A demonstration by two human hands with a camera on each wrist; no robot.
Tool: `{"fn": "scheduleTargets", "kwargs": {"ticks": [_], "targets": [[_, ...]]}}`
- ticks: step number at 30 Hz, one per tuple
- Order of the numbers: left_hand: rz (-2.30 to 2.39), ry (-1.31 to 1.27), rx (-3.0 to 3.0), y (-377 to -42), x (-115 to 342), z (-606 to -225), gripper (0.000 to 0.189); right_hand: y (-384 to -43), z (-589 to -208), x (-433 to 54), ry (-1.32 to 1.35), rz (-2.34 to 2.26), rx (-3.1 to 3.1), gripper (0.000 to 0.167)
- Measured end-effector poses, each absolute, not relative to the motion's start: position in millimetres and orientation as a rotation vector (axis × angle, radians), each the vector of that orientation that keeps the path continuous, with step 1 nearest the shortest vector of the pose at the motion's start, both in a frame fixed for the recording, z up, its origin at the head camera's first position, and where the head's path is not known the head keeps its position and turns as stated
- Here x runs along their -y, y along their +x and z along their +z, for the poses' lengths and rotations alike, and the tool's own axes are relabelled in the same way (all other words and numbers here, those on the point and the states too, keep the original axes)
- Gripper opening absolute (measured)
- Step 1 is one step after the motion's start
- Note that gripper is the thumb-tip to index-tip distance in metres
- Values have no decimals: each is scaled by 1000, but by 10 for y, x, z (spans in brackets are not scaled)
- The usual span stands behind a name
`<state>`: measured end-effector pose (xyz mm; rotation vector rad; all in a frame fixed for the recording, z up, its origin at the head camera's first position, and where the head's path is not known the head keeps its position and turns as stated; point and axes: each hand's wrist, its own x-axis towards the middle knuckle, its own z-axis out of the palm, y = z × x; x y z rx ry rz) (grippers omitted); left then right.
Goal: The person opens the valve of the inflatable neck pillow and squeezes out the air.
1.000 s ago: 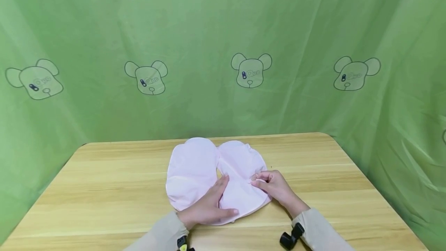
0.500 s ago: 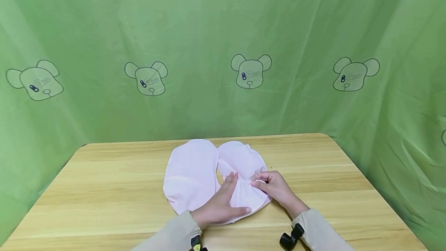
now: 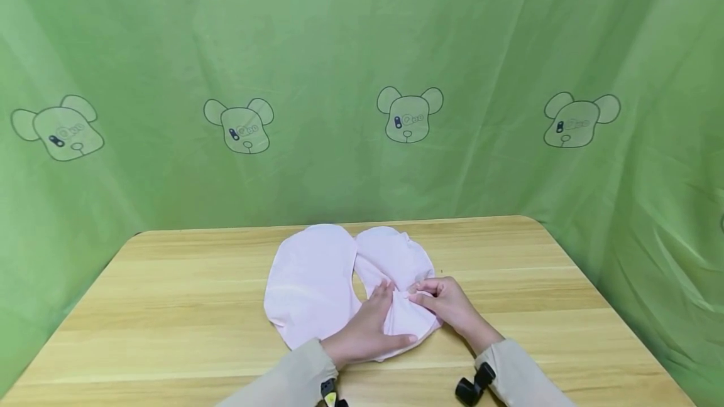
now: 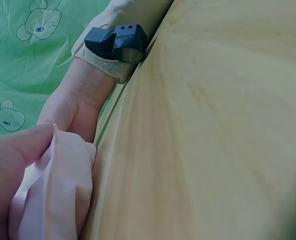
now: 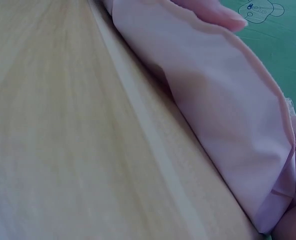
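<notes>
A pale pink cloth bib (image 3: 308,281) with rounded, petal-like edges lies spread on the table, a narrow opening at its middle. My left hand (image 3: 364,328) rests flat on its right half, fingers extended and thumb spread toward the near edge. Thumb and forefinger of my right hand (image 3: 449,306) pinch the cloth near the right edge, where creases gather. In the right wrist view the bib's raised near side (image 5: 213,100) shows its hem, with the left thumb (image 5: 223,17) lying over it.
The wooden table (image 3: 181,306) extends on both sides of the bib. Behind it hangs a green curtain (image 3: 317,49) printed with bear heads. Dark wrist cameras sit on both sleeves, the right one (image 3: 474,385) close above the table.
My left hand has slid right across the bib toward the right hand, bunching the cloth between them and uncovering more of the middle opening. The right hand has kept its place and pinch.
</notes>
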<state>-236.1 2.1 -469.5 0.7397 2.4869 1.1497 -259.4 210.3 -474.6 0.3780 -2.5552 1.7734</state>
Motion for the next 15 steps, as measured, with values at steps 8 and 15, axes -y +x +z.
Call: {"fn": "scheduleTargets", "kwargs": {"ticks": [8, 15], "targets": [[1067, 779, -2548, -2366, -73, -4703, 100, -2584, -4739, -2099, 390, 1762, 2536, 15], [1004, 794, -2604, -2372, -124, -4698, 95, -2582, -4737, -2096, 361, 1757, 2553, 16]]}}
